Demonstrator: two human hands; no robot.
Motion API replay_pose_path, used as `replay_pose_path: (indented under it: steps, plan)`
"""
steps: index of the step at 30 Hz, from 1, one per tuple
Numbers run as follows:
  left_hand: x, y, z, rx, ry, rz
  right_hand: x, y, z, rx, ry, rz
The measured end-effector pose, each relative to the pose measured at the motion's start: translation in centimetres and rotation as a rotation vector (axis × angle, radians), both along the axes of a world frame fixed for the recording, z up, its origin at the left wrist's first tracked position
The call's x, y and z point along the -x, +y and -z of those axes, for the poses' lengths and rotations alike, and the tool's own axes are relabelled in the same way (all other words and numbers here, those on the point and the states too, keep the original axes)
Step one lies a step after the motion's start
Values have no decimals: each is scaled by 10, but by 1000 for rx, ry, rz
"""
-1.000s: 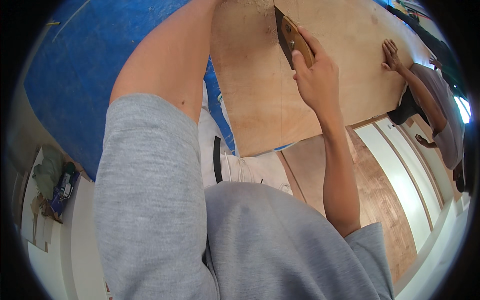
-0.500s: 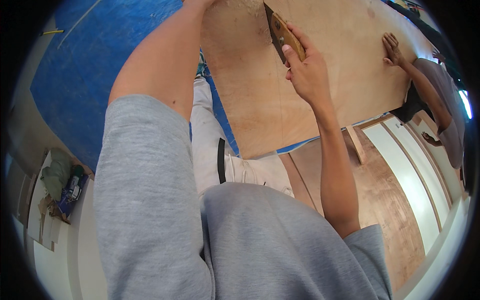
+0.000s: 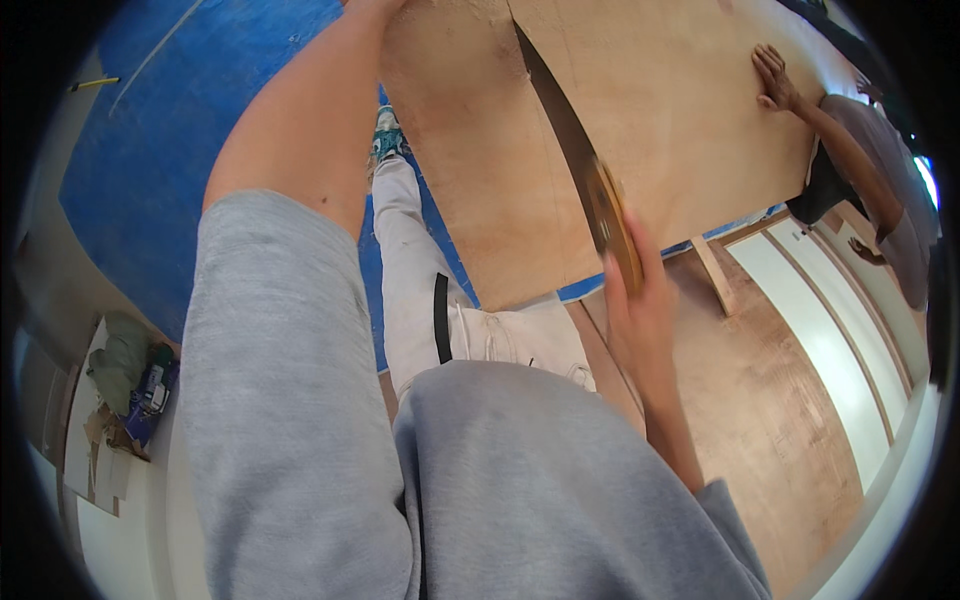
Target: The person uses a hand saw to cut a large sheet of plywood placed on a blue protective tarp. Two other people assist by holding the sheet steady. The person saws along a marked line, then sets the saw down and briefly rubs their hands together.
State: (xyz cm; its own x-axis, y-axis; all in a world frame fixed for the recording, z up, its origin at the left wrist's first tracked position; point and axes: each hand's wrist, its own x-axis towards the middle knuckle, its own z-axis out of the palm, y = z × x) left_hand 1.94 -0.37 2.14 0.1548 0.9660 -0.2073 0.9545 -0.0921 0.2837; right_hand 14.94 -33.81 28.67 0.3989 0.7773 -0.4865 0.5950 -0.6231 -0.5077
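Observation:
My right hand is closed around the wooden handle of a hand saw. The long dark blade slants up and left across a plywood sheet. Its far end meets a cut line near the top of the picture. A thin pencil-like line runs along the sheet beside the blade. My left arm reaches to the sheet's upper left edge, where the top of the picture cuts off the hand and hides its fingers.
A co-worker's hand lies flat on the right part of the sheet. Blue tarp covers the floor at left. At right lie a wooden panel, a short wood strip and white boards. A bag and tools sit at far left.
My right hand has drawn the saw back toward my body and slightly right, so much more of the blade shows above the plywood. My left arm has stayed nearly in place.

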Motion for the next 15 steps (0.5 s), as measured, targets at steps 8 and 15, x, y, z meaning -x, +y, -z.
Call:
replay_pose_path:
  steps: [8, 15]
  plan:
    - [13, 3, -8, 71, -52, -10, -6, 49, 10, 30, 30, -62]
    - [14, 1, -8, 29, -97, -35, -16, 140, 152, -181, 106, -153]
